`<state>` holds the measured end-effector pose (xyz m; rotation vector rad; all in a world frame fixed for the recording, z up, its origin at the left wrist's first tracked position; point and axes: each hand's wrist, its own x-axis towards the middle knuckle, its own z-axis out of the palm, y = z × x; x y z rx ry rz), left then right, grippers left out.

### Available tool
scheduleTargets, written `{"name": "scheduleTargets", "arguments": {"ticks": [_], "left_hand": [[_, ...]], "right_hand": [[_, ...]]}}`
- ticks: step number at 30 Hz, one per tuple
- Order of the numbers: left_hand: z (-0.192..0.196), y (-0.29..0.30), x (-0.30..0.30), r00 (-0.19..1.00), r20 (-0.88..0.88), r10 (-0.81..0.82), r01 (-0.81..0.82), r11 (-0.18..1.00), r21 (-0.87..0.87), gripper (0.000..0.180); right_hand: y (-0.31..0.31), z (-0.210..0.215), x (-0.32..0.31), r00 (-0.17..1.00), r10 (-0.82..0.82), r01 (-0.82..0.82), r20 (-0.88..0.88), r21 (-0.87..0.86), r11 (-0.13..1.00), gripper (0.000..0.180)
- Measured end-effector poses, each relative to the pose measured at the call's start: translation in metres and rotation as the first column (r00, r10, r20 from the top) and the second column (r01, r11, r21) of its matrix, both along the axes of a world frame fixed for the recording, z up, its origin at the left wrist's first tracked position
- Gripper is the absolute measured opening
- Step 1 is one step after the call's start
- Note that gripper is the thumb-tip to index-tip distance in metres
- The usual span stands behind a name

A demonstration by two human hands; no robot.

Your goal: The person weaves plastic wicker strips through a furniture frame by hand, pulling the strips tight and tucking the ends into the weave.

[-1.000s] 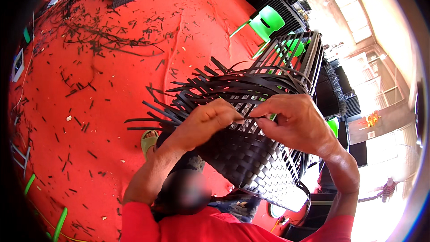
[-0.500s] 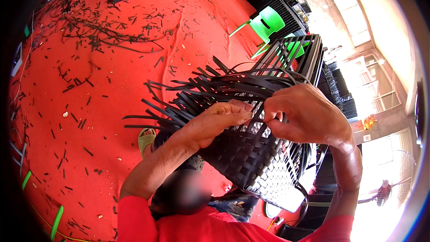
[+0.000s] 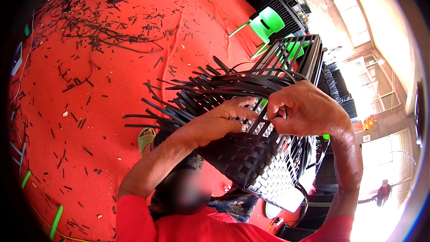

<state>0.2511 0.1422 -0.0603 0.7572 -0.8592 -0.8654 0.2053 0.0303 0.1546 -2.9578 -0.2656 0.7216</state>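
Covering most of the ground: red floor [image 3: 112,107], littered with black strip offcuts [image 3: 85,31]. Resting over the lap at centre, half-woven black basket [image 3: 251,161], long axis running lower right to upper left, woven base lower right, loose strip ends [image 3: 179,103] fanning left and up. Green chair [image 3: 266,22] behind. Left hand [image 3: 215,123] flat on the weave, fingers narrow, pressing a strip. Right hand [image 3: 304,112] pinching a strip closed.
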Motion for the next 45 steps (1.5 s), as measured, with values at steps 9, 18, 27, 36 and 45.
{"name": "scheduleTargets", "arguments": {"ticks": [9,18,27,36,45], "left_hand": [[-0.014,-0.010,0.000,0.950,-0.298,-0.088,0.052,0.991,-0.126,0.036],[-0.008,-0.008,-0.002,0.960,0.170,0.223,-0.226,0.974,-0.002,0.023],[-0.020,-0.004,0.009,0.971,-0.228,0.065,-0.090,0.991,-0.100,0.012],[-0.054,0.010,0.012,0.954,-0.260,0.150,-0.143,0.989,0.045,0.009],[-0.054,0.010,0.017,0.877,-0.480,0.037,-0.072,0.996,-0.056,0.017]], "right_hand": [[0.002,0.001,0.010,0.996,-0.063,0.065,-0.067,0.032,0.997,0.004],[-0.003,-0.015,0.004,0.992,0.125,-0.122,0.023,-0.091,0.988,0.008],[0.000,-0.013,-0.005,0.923,0.324,-0.203,0.208,-0.452,0.869,0.019],[-0.016,-0.036,0.011,0.929,0.244,-0.116,0.279,-0.407,0.906,0.015],[0.013,-0.055,0.014,0.992,0.127,-0.125,-0.012,-0.294,0.948,0.031]]}}
